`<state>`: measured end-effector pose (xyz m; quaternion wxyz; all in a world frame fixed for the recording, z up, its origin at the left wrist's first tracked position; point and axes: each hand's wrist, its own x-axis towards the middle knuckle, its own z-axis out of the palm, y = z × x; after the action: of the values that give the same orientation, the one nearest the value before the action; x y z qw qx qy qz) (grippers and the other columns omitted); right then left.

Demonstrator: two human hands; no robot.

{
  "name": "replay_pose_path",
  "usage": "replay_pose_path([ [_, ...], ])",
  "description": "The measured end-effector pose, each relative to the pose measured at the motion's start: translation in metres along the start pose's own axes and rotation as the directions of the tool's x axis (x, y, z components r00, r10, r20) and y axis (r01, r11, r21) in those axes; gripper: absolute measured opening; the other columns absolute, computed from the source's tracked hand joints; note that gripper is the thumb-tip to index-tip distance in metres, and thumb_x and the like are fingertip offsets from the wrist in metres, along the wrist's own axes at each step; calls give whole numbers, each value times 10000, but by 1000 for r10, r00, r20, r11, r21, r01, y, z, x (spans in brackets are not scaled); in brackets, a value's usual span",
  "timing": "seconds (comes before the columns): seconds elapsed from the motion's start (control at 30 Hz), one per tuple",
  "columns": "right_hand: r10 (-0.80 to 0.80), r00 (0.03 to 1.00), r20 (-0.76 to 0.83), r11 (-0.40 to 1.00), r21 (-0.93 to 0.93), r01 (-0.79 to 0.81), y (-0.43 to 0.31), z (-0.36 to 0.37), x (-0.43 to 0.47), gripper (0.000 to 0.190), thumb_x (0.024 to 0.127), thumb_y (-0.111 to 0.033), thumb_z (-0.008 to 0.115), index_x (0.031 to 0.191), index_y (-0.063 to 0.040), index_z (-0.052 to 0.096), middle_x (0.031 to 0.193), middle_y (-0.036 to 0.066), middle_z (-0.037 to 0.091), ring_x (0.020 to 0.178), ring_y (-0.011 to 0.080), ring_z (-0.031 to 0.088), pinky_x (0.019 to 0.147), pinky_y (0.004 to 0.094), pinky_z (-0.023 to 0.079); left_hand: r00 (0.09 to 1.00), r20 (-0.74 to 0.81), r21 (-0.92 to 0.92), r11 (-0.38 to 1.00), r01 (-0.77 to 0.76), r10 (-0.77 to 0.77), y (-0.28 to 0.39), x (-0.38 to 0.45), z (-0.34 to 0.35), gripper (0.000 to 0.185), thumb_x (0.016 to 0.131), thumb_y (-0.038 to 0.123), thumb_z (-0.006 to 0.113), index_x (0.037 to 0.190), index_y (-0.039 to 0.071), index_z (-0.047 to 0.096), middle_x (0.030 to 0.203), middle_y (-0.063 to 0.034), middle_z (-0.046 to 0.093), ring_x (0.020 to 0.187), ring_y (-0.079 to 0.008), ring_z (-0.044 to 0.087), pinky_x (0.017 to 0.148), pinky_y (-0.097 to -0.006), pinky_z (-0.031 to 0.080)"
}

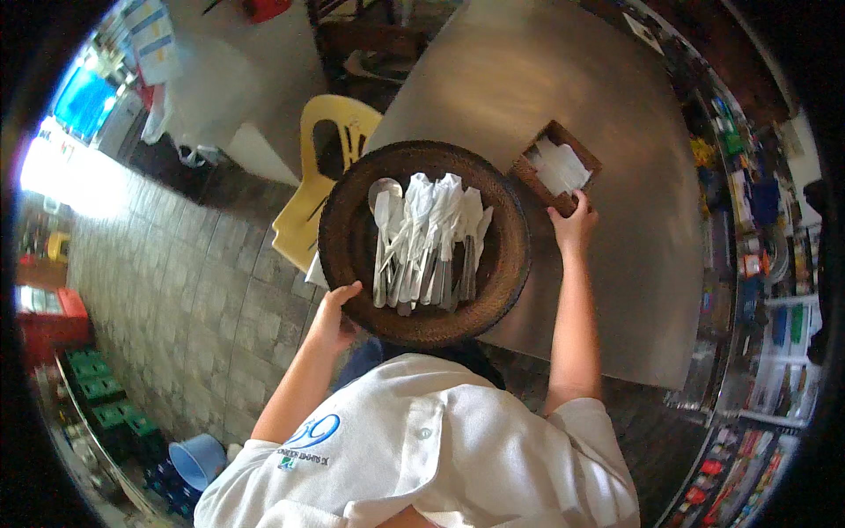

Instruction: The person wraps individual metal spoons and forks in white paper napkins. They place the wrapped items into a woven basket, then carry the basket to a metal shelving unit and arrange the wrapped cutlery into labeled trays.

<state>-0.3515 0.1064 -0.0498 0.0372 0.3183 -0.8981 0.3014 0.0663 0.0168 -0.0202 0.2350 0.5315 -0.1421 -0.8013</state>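
Observation:
My left hand (335,315) grips the near left rim of a round, dark brown woven tray (422,329), thumb on top. Inside it lie several sets of metal cutlery (422,284) side by side, their upper ends wrapped in white paper napkins (436,204). One bare spoon (385,188) shows its bowl at the left of the row. To the tray's right, my right hand (573,223) holds the near edge of a small brown woven box (542,183). White folded paper napkins (560,168) sit in that box. My fingers under the tray are hidden.
A smooth brownish table (634,277) extends under the box and tray. Beyond the tray, at left, stands a yellow plastic chair (297,218) on the tiled floor (224,310). Green crates (99,383) and a blue bucket (198,461) are at lower left. Crowded shelves (752,264) line the right.

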Motion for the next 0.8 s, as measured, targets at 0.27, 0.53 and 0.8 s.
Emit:
replay_pose_path([
  [0.27,-14,1000,7,999,31,13,33,25,70,334,716,-160,737,946,11,566,893,179,609,831,348,583,725,423,445,991,37,-371,923,-105,128,-47,5,14,572,565,132,499,1111,-34,532,1064,-159,607,931,-321,586,848,-437,461],
  [0.53,47,985,163,978,193,-78,51,36,43,371,779,-235,697,998,17,537,932,165,606,844,303,581,738,402,443,966,-63,-453,855,-252,252,-89,9,19,573,573,150,495,1113,-38,525,1079,-181,596,900,-337,597,817,-467,481],
  [0.8,-68,987,145,954,299,22,57,79,42,345,799,-218,686,987,18,517,943,149,598,865,292,560,776,389,433,864,19,-557,723,-409,503,-115,32,34,607,583,99,485,1171,-52,474,1124,-199,570,953,-355,587,850,-481,480],
])
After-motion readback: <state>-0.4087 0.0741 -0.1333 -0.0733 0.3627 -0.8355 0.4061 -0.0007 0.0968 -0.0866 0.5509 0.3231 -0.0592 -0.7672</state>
